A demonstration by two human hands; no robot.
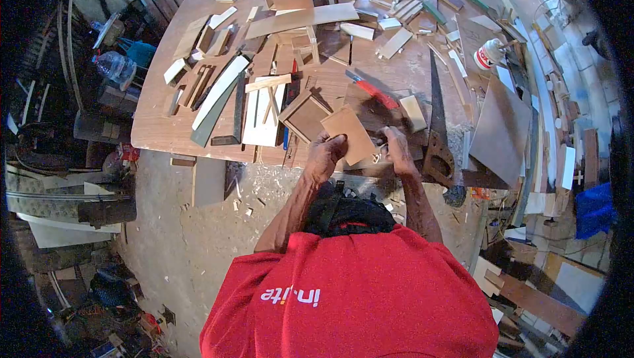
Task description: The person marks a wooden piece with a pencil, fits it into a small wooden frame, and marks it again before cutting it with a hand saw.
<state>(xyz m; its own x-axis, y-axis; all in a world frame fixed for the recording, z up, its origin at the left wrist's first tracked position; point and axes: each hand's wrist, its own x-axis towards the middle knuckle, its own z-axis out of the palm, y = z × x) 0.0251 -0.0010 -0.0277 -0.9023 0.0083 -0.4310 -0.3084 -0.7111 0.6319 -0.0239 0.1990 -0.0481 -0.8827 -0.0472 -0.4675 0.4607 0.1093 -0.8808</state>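
Observation:
My left hand (325, 157) grips a small thin brown wood panel (350, 135) by its lower left side, thumb on top, at the table's near edge. Close to the panel's right edge is my right hand (397, 152), its fingers curled together; whatever they may hold is too small to make out. Just behind the panel lies a shallow wooden box frame (305, 117), tilted on the table. A red-handled tool (376, 93) and a pale wood block (413, 113) lie beyond my right hand.
A handsaw (438, 133) lies right of my hands, beside a large brown board (502, 133). A white and red glue bottle (489, 54) stands farther back. Wood offcuts and small boxes cover the far table (155, 117). A long white strip (221, 93) lies left.

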